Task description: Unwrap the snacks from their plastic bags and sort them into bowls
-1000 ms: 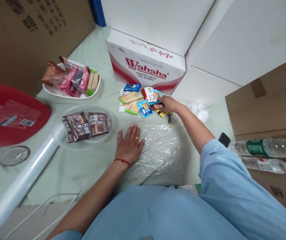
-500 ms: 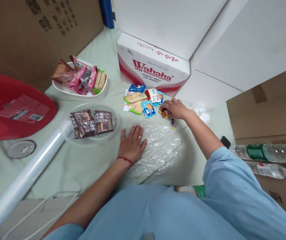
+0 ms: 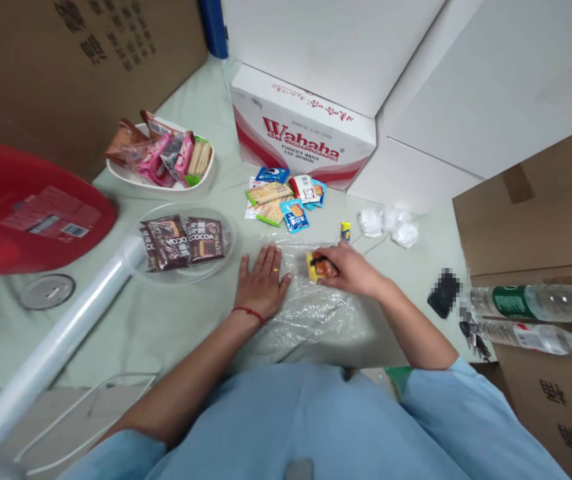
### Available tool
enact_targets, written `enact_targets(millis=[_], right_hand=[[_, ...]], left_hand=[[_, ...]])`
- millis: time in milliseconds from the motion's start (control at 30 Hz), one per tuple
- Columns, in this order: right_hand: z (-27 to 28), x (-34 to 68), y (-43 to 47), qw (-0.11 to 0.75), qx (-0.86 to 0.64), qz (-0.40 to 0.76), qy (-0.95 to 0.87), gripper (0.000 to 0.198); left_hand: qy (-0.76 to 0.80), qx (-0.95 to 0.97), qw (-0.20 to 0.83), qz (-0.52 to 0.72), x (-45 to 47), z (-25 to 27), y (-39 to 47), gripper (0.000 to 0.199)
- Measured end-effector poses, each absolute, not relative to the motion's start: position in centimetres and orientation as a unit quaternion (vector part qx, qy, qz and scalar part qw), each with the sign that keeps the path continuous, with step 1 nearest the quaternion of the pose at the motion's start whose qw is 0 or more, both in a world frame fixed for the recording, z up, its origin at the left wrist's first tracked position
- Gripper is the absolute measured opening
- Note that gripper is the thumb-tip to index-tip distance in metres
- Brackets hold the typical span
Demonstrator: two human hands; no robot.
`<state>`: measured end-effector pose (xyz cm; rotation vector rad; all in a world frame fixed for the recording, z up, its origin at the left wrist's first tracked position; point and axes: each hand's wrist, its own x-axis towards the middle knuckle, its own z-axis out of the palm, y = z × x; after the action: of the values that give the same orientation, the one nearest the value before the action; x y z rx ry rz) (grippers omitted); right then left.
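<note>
Flat on the left edge of a clear plastic sheet (image 3: 311, 313) lies my left hand (image 3: 262, 283), fingers stretched and holding nothing. My right hand (image 3: 350, 268) grips a small yellow-and-brown snack packet (image 3: 320, 267) just above the middle of the sheet. A small yellow packet (image 3: 345, 231) rests on the cloth beyond that hand. Farther back is a pile of wrapped biscuits (image 3: 271, 195), with blue, white and green-ended wrappers. Left of my left hand, brown cocoa snack packets (image 3: 206, 240) sit in a round clear lid or dish (image 3: 181, 275).
A white bowl (image 3: 166, 187) of wrapped snacks stands at the back left. Behind the pile is a Wahaha box (image 3: 303, 137). On the left are a red container (image 3: 41, 207) and a plastic film roll (image 3: 61, 340). Crumpled plastic (image 3: 391, 225) and bottles (image 3: 541, 303) lie right.
My right hand has come back toward me from beside the biscuit pile, carrying the yellow-and-brown packet over the plastic sheet. My left hand has stayed flat in place.
</note>
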<state>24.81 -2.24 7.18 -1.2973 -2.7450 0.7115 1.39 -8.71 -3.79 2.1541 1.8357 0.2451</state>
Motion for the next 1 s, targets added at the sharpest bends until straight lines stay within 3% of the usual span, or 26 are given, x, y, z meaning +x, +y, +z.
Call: enact_targets(millis=[100,267,567,767,1000], right_hand=[[4.9,23.4,-5.5,-0.041,-0.428,0.196,-0.881,0.057],[2.3,23.8,-7.5,-0.008,-0.487,0.174,-0.856,0.064],[3.5,23.7,-7.4,-0.034,-0.515,0.147,-0.844,0.057],[3.2,23.1,-6.9,-0.023,-0.508,0.192,-0.839,0.074],[3.4,24.0,-6.9,-0.027,-0.503,0.205,-0.839,0.063]], left_hand=[[0.637,0.748,0.163,0.087,1.1,-3.5,-8.6,0.070],[0.633,0.752,0.156,0.098,-0.2,-3.1,-8.9,0.066],[0.631,0.764,0.131,0.045,-0.8,-3.7,-9.0,0.063],[0.633,0.762,0.127,0.052,-0.7,-3.7,-9.1,0.063],[0.630,0.763,0.133,0.060,-0.7,-3.6,-9.1,0.062]])
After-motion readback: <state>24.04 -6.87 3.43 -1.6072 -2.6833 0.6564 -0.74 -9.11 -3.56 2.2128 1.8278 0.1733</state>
